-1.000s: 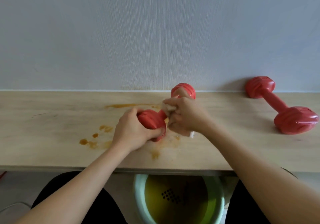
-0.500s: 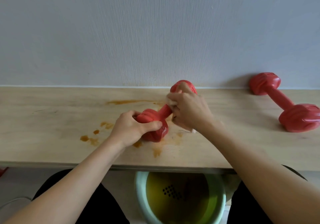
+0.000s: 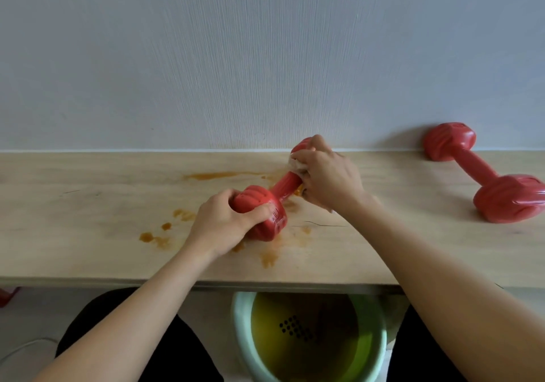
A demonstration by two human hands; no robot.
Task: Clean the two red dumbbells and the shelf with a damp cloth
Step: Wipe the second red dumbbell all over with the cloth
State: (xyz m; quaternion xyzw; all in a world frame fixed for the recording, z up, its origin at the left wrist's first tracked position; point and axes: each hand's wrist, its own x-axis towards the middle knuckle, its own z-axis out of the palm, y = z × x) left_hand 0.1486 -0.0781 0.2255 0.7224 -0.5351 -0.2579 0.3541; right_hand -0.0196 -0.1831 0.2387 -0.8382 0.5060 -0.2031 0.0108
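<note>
Embossed marks on the near dumbbell [image 3: 267, 207] are unreadable.

On a shelf [image 3: 88, 204] set against a wall [image 3: 206, 57], one dumbbell [image 3: 265, 204] lies at centre among stains [image 3: 156, 238], a left hand [image 3: 221, 228] on its near end and a right hand [image 3: 327, 181] on its far end, a second dumbbell [image 3: 486, 175] lying well to the right and a basin [image 3: 244, 337] below the front edge.

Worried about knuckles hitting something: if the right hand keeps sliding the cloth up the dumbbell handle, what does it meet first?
Probably the dumbbell's far head, right beyond the right hand and cloth. The wall stands just behind it; depth there is unclear.
</note>
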